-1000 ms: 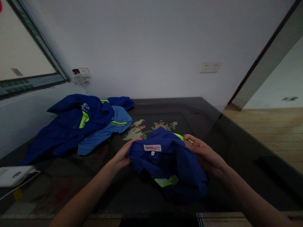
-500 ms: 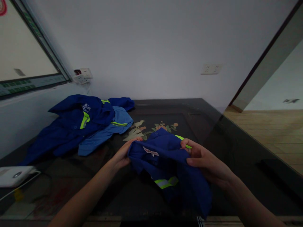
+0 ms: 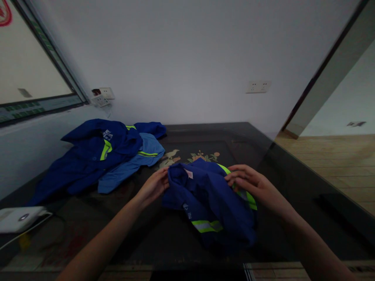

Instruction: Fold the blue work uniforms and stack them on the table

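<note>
A dark blue work jacket (image 3: pixel 211 191) with yellow-green and silver reflective stripes lies bunched on the dark table in front of me. Its collar faces up to the left, showing a small pale label inside. At the collar's left edge, my left hand (image 3: pixel 155 185) pinches the cloth; some fingertips are hidden behind it. My right hand (image 3: pixel 254 185) rests against the jacket's right side by the stripe, its fingers stretched out and not gripping.
More blue work clothes (image 3: pixel 96 156) lie heaped at the table's back left. In front of them sits a white device (image 3: pixel 22 218) with a cable. The dark table (image 3: pixel 281 187) has a floral inlay (image 3: pixel 203 157) and meets the wall, which carries a socket (image 3: pixel 258 86).
My right hand has let go of the jacket's upper edge and its fingers have straightened. The jacket has settled lower, baring more of the right stripe and white lettering.
</note>
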The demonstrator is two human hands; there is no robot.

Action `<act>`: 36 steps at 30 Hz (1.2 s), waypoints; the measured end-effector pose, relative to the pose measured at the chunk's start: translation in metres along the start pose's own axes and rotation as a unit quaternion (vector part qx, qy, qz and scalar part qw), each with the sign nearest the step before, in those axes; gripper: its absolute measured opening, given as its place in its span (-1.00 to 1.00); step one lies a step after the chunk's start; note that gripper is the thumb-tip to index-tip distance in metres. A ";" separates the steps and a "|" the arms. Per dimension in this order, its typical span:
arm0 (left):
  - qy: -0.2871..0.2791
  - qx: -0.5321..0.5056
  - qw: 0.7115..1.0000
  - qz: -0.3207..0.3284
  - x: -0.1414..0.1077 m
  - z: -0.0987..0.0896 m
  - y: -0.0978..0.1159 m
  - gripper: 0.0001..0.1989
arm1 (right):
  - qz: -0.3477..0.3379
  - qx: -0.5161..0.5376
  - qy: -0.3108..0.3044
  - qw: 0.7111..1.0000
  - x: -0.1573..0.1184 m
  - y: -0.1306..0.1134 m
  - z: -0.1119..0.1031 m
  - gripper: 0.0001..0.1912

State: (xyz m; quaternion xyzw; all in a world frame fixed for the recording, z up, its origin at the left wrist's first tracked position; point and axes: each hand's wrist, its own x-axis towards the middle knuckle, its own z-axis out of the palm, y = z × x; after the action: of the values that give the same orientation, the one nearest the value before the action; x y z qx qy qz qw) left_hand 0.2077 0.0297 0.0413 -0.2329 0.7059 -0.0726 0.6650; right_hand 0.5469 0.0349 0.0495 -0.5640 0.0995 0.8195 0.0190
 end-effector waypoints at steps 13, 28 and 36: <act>-0.096 0.406 0.896 0.150 0.002 -0.037 -0.026 -0.50 | -0.050 -0.271 -0.073 0.959 -0.045 0.038 -0.017 -0.37; -0.077 0.320 0.936 0.126 -0.025 0.014 -0.019 -0.87 | -0.075 -0.181 -0.100 0.976 -0.035 0.057 -0.024 -0.65; 0.037 0.250 0.928 0.275 -0.026 0.048 0.052 -0.72 | -0.096 -0.145 0.084 0.981 -0.024 0.009 -0.030 -0.63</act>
State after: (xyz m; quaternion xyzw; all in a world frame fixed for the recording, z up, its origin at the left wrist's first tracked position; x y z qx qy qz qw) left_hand 0.2424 0.0969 0.0386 0.1470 0.7250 -0.0700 0.6693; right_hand 0.5821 0.0223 0.0623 -0.6343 -0.0737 0.7695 0.0075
